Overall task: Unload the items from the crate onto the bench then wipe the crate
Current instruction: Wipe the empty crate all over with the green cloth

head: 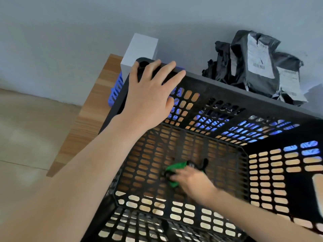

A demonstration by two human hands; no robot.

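Observation:
A black perforated crate [218,89] stands on the wooden bench [90,109]. My left hand [150,95] lies over the crate's far left corner, with fingers spread across the rim. Deep inside the crate, my right hand [190,182] is on the floor of it, fingers closed on a green cloth [174,167] with dark parts beside it. The right hand is blurred. Behind the crate, several black mailer bags [258,65] and a white box [139,51] lie on the bench.
A blue slotted basket [115,89] stands against the crate's left outer wall, below the white box. A grey wall rises behind the bench. Tiled floor [26,133] lies to the left of the bench edge.

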